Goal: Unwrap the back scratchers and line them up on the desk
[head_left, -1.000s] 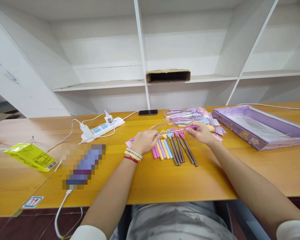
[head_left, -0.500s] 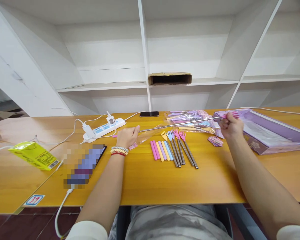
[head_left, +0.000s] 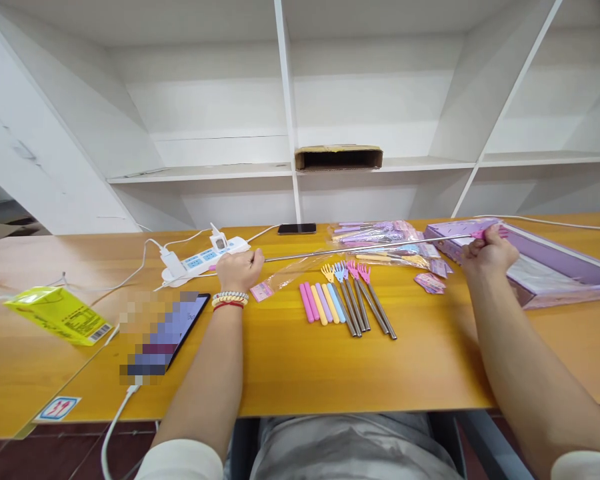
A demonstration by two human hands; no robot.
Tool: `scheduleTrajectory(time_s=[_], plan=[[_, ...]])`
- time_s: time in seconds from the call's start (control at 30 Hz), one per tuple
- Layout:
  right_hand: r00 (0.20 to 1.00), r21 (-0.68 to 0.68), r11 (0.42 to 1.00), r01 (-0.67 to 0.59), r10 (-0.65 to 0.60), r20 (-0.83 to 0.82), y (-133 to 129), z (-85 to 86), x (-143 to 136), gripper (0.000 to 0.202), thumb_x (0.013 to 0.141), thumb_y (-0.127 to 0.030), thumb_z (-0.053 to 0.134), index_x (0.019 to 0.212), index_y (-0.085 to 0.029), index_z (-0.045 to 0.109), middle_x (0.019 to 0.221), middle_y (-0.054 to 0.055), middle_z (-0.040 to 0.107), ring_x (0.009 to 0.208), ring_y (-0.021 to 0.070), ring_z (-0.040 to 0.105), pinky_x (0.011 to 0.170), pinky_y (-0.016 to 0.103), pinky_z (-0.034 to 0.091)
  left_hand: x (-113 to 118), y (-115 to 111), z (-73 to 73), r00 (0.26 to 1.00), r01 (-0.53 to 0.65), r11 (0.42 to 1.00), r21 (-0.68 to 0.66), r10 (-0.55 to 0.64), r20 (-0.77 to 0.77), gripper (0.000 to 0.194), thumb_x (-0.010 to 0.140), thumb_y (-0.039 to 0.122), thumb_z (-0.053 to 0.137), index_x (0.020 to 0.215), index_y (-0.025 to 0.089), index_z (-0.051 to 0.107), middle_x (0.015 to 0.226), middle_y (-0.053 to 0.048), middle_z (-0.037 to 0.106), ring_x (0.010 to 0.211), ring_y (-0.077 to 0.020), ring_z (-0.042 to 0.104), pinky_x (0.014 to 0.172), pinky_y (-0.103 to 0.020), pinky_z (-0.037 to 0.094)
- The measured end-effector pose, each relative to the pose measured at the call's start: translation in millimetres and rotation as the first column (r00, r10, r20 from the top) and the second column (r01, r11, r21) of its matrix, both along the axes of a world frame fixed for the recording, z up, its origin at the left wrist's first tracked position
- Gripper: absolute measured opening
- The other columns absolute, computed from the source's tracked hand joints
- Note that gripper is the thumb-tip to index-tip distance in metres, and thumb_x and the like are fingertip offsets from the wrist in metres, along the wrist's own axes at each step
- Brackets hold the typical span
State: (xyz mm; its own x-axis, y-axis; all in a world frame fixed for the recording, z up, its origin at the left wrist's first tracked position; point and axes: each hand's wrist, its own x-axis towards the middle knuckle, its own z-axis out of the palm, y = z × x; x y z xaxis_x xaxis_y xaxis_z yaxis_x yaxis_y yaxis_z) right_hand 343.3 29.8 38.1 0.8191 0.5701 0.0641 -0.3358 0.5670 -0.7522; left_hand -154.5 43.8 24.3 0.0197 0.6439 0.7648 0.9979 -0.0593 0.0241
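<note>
A pink telescopic back scratcher (head_left: 360, 247) stretches across the table, its thin metal rod drawn out long. My left hand (head_left: 240, 270) is closed around its handle end, with a bit of pink showing past the fist. The pink claw end is gripped by my right hand (head_left: 491, 253), near the purple box. Below the rod lie several short metal rods with claw heads (head_left: 363, 303) in yellow, blue and pink. Beside them is a row of loose coloured handles (head_left: 323, 303). An opened clear wrapper (head_left: 290, 277) with a pink label lies near my left hand.
Packaged back scratchers (head_left: 375, 233) lie behind the rod. A purple open box (head_left: 560, 260) stands at right, a small pink packet (head_left: 430, 283) before it. At left are a power strip (head_left: 205, 260), a yellow carton (head_left: 60, 313), a phone (head_left: 175, 333) and cables. Another phone (head_left: 297, 229) lies at the back.
My hands have moved farther apart, the left one leftward and the right one rightward. The back scratcher's rod between them is longer now.
</note>
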Motion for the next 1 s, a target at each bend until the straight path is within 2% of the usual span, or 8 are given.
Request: scheduleTrajectory(time_s=[0.13,0.23,0.37,0.6,0.73,0.87,0.93,1.0], plan=[[0.998,0.068,0.996,-0.051,0.049,0.028,1.1,-1.4,-2.9,0.030,0.076,-0.021,0.064,0.063,-0.016,0.038,0.052,-0.008,0.037,0.038,0.0023,0.028,0.030,0.014,0.018,-8.9,3.1,-4.2,1.000,-0.028,0.998,0.059,0.028,0.013,0.041,0.080,0.035,0.038,0.050,0.017,0.061,0.053,-0.009,0.060,0.056,-0.0190,0.052,0.064,-0.033,0.030],[0.998,0.068,0.996,-0.061,0.059,0.021,1.6,-1.2,-4.3,0.027,0.077,-0.017,0.060,0.061,-0.016,0.038,0.052,-0.007,0.036,0.039,0.0022,0.028,0.030,0.013,0.019,-15.2,2.9,-6.4,0.993,-0.111,0.986,0.127,0.105,0.052,0.037,0.079,0.033,0.040,0.052,0.017,0.061,0.053,-0.009,0.060,0.059,-0.0203,0.053,0.069,-0.035,0.029],[0.999,0.035,0.999,-0.028,0.028,0.019,1.4,0.5,-6.9,0.025,0.077,-0.012,0.057,0.060,-0.017,0.039,0.051,-0.006,0.037,0.040,0.0028,0.030,0.030,0.013,0.019,-23.0,2.3,-8.8,0.975,-0.211,0.965,0.155,0.198,0.098,0.032,0.075,0.028,0.041,0.051,0.017,0.058,0.052,-0.009,0.057,0.058,-0.0208,0.051,0.066,-0.035,0.028],[1.000,0.045,0.999,0.030,-0.030,0.001,-0.5,2.2,-6.0,0.027,0.076,-0.014,0.060,0.061,-0.018,0.038,0.050,-0.007,0.038,0.039,0.0029,0.029,0.032,0.015,0.019,-24.8,4.7,-12.7,0.977,-0.195,0.974,0.120,0.182,0.108,0.025,0.070,0.027,0.044,0.049,0.017,0.055,0.049,-0.007,0.053,0.055,-0.0197,0.049,0.064,-0.033,0.027],[1.000,0.020,1.000,0.003,-0.003,-0.007,0.5,0.6,-2.8,0.030,0.074,-0.014,0.063,0.061,-0.018,0.036,0.049,-0.007,0.039,0.038,0.0022,0.029,0.032,0.014,0.019,-24.5,6.0,-13.9,0.977,-0.197,0.975,0.102,0.186,0.105,0.026,0.071,0.028,0.043,0.051,0.018,0.057,0.050,-0.007,0.055,0.057,-0.0200,0.049,0.065,-0.033,0.028],[0.992,0.010,0.998,-0.070,0.068,0.103,4.5,-9.1,1.1,0.017,0.074,-0.017,0.062,0.076,-0.019,0.046,0.050,-0.008,0.044,0.036,0.0028,0.033,0.033,0.013,0.021,-24.3,5.3,-12.4,0.971,-0.217,0.974,0.062,0.209,0.115,0.029,0.073,0.029,0.041,0.054,0.017,0.059,0.052,-0.008,0.056,0.057,-0.0204,0.050,0.065,-0.033,0.028],[0.975,0.014,0.998,-0.067,0.062,0.212,5.3,-14.0,2.0,0.023,0.071,-0.016,0.062,0.090,-0.021,0.050,0.051,-0.008,0.049,0.035,0.0044,0.037,0.033,0.014,0.025,-24.4,4.2,-11.1,0.966,-0.243,0.969,0.050,0.237,0.108,0.032,0.075,0.029,0.039,0.056,0.016,0.061,0.054,-0.009,0.058,0.058,-0.0211,0.051,0.064,-0.033,0.028],[0.950,0.006,0.998,-0.059,0.055,0.307,3.8,-16.8,3.1,0.025,0.068,-0.017,0.063,0.092,-0.020,0.053,0.050,-0.006,0.051,0.035,0.0064,0.041,0.033,0.016,0.027,-25.5,2.9,-9.8,0.961,-0.264,0.964,0.040,0.259,0.098,0.034,0.076,0.029,0.038,0.057,0.016,0.063,0.056,-0.010,0.060,0.059,-0.0218,0.052,0.063,-0.033,0.027]])
